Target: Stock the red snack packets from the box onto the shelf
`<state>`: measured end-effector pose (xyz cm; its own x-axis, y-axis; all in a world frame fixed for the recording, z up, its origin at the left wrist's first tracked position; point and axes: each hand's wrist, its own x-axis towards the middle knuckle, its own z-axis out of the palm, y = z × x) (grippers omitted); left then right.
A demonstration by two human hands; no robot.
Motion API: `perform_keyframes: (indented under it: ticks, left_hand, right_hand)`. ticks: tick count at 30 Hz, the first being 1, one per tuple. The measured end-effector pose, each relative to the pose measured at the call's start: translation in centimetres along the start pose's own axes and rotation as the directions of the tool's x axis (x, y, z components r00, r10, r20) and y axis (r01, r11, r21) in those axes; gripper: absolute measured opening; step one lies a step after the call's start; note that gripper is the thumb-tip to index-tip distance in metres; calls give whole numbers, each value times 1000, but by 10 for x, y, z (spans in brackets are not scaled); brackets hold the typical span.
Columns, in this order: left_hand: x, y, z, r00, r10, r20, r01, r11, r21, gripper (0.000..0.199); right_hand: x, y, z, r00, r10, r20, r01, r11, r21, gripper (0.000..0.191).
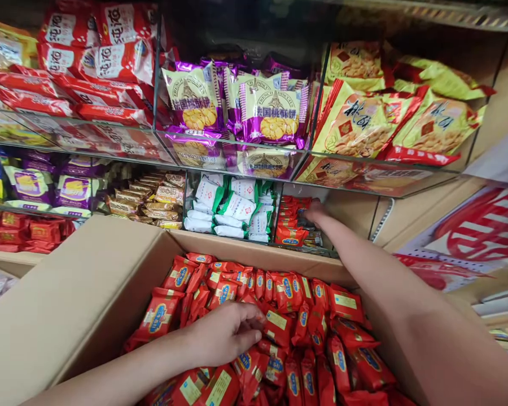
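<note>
My left hand [232, 332] rests on the red snack packets [288, 290] inside an open cardboard box. Its fingers and thumb are curled toward each other, and whatever lies between them is hidden. My right hand [315, 212] reaches into a lower shelf compartment, beside small red-orange packets [291, 235] stacked there. Its fingers are mostly out of sight among the packets, so their hold does not show. The cardboard box [88, 293] stands right in front of the shelf, filled with red packets that carry blue and yellow labels.
White-and-green packets [239, 207] and brown-wrapped bars [150, 197] lie left of my right hand. Above, a clear shelf front [237, 160] holds purple biscuit packs [273, 113], yellow packs [355, 121] and red-and-white packs [105, 62]. A red-and-white printed sheet [482, 225] is at right.
</note>
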<state>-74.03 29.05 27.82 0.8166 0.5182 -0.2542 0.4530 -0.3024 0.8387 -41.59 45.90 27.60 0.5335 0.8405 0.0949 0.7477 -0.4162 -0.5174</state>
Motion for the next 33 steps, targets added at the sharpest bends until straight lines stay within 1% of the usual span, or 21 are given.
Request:
perform_keyframes:
  ticks: [2,3,5,7,11,14,17,19,22,23,25,26,27,28,29,30,31,32,33]
  left_hand:
    - [-1,-2,2,1000,6,8,-7,998,61,24]
    - [-1,-2,2,1000,12,4,-13,996,93,24]
    - [-2,-2,3,1000,28,0,-28,990,136,23]
    - [-2,-2,3,999,37,7,-38,989,145,23]
    - [-3,-3,2,997,71,9,-71,977,199,24]
    - [-2,-5,1,985,174,-23,-156,929,335,26]
    - [1,-8,-1,962,266,-64,-196,835,515,27]
    - [2,-12,-3,953,292,-78,-183,765,618,30]
    - [4,-19,-4,964,261,-54,-146,687,712,46]
    - [4,-22,-4,971,238,-36,-137,672,728,50]
    - [3,-25,-4,979,201,-6,-130,654,745,51]
    - [3,-26,-4,981,191,6,-132,652,746,51]
    - [3,-26,-4,982,186,12,-133,655,744,50]
    - [3,-25,-4,983,183,19,-137,659,740,51]
    - [3,-25,-4,983,181,26,-142,663,735,51]
    - [3,-24,-4,984,177,31,-143,666,732,52]
    - [2,-22,-5,984,173,34,-143,671,728,52]
    - [2,-21,-5,985,168,32,-139,675,724,51]
    - [1,-21,-5,986,166,29,-136,680,720,50]
  right_hand:
    - [-2,0,-2,1000,-21,-15,21,1000,-14,67]
    - [-4,-1,-3,999,-28,-18,28,999,-25,69]
    - [-6,-1,-4,999,-41,-12,40,998,-37,65]
    - [-9,-1,-5,999,-42,3,42,998,-43,63]
    - [-12,-1,-6,999,-31,12,32,999,-43,78]
    - [-16,0,-8,1000,-21,6,21,999,-42,85]
    - [-19,0,-12,1000,-10,-2,10,999,-49,85]
    - [-22,-3,-19,1000,-15,-23,13,998,-62,77]
    - [-41,-14,-40,993,-90,-74,84,993,-83,51]
    - [-53,-18,-49,985,-142,-97,133,987,-86,43]
    - [-89,-25,-68,952,-275,-136,266,961,-82,31]
    - [-111,-27,-76,904,-401,-149,394,916,-76,26]
    - [-135,-27,-82,852,-509,-123,506,860,-60,21]
    - [-160,-25,-85,813,-581,-21,580,813,-55,21]
    - [-182,-22,-85,786,-605,129,616,784,-79,22]
    - [-201,-18,-81,787,-558,264,604,783,-147,25]
    - [-217,-13,-73,801,-479,360,574,785,-232,29]
    - [-227,-7,-64,820,-395,415,534,788,-307,34]
    - [-233,-2,-54,840,-314,442,489,792,-366,39]
